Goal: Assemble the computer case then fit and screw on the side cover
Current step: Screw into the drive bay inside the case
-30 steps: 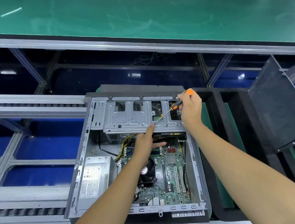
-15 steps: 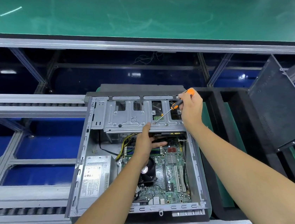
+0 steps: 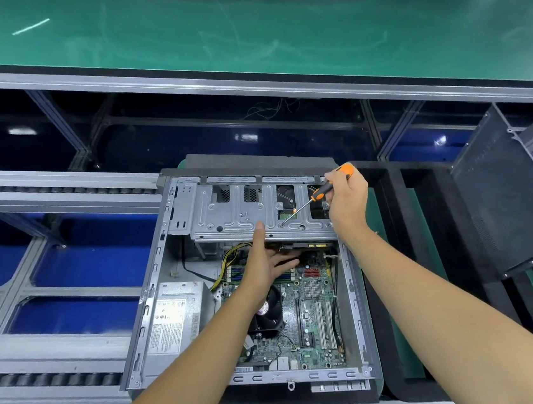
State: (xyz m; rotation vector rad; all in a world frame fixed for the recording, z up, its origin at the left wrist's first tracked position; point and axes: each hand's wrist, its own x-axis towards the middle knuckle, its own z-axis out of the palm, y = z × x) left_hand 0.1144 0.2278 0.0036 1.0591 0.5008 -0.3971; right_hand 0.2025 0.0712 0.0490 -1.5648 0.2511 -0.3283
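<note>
— What's hard to see here?

— Quite a lot. The left hand covers part of the circuit board; its forearm hides half of the black fan. Its thumb lies up against the near edge of the metal drive cage, and the fingers reach rightward under that cage, so I can't tell whether they hold anything.

— And the right hand?

— The right hand is curled round the orange-and-black handle of one screwdriver. The tip meets the cage's top plate near its near edge, just right of the thumb. Whether a screw sits under the tip is too small to make out.

— Where's the computer case?

— One computer case, lying open side up at the centre, on a black tray over the roller rails. Its near edge is partly cut by the arms. The power supply fills its near left corner; the label print is unreadable.

— The side cover?

— One dark side cover stands tilted at the right, well apart from the case. Its lower right end runs out of view. The green bench spans the far side.
</note>
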